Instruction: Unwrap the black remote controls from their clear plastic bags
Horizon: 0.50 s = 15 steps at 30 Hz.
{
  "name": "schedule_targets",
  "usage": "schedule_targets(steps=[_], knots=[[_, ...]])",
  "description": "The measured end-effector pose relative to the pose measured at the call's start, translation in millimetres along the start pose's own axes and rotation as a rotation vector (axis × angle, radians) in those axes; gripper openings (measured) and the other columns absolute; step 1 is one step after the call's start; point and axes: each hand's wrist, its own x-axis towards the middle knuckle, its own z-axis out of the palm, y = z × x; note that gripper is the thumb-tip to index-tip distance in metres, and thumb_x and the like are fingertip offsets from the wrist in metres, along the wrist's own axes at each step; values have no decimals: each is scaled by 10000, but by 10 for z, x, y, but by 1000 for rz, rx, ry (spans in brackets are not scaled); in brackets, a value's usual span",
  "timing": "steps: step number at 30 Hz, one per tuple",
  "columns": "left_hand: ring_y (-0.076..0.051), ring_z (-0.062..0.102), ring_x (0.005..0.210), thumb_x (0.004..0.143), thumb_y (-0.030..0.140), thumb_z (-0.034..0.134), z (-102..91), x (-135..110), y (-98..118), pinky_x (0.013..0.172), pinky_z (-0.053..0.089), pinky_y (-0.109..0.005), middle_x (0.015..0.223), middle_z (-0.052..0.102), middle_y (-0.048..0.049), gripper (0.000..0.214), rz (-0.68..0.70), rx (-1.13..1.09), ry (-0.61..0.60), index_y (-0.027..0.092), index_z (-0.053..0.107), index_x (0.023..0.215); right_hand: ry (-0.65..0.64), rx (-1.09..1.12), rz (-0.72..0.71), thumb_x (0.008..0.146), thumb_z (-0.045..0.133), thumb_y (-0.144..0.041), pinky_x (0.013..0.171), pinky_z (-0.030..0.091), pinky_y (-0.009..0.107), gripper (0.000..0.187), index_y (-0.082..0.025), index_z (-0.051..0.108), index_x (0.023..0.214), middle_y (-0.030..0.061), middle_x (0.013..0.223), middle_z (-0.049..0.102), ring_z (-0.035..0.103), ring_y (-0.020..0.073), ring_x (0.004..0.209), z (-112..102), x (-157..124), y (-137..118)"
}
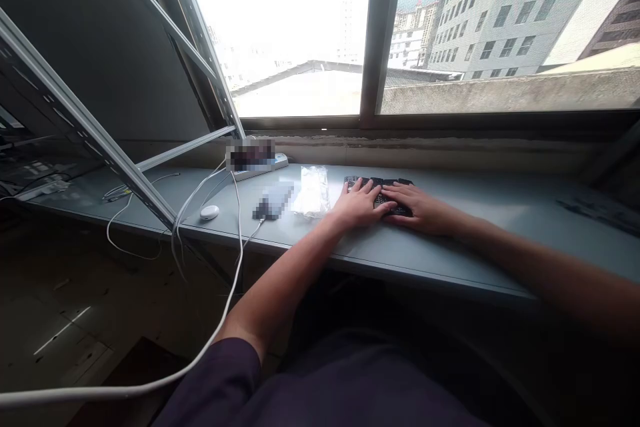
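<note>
- A white cable trails off the front edge of the grey desk, near a small white rounded device.
- A clear plastic bag lies just left of the left hand.
- That hand rests flat and open on a small black keyboard (mid-desk, below the window), grasping nothing.
- The right hand is likewise open, fingers on the keys.
- Judged step: typing. A further press needs only a fingertip dip.

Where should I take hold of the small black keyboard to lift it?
Probably its two short ends, coming in from left and right: the keyboard lies flat on the ledge, long edge toward you, with left hand and right hand spread over its top.
</note>
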Motion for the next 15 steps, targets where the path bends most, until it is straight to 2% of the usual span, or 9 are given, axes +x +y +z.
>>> schedule_targets(steps=[4, 9, 15], knots=[[-491, 185, 1833, 1088, 920, 268, -7, 22, 4, 1487, 193, -652, 1958, 317, -57, 1004, -40, -36, -5, 290, 440, 1852, -10, -2, 25, 1047, 622, -842, 1422, 295, 768, 960, -284, 546, 1824, 157, 1845, 532, 408, 506, 1748, 15, 16, 22], [-505, 273, 1805, 1064, 949, 289, -15, 57, 4, 1469, 226, -653, 1942, 356, -95, 1035, -15, -36, -19, 282, 462, 1835, -12, 12, 7, 1036, 639, -837, 1414, 297, 791, 940, -323, 556, 1819, 133, 1843, 540, 413, 512, 1744, 4, 22, 88], [-510, 219, 1820, 1058, 951, 279, -38, 108, 28, 1469, 194, -678, 1964, 289, -98, 1053, -14, -43, -71, 278, 406, 1858, -14, 20, 15, 1021, 652, -852, 1413, 304, 787, 962, -302, 579, 1807, 147, 1840, 542, 413, 526, 1739, -22, 3, 132]])
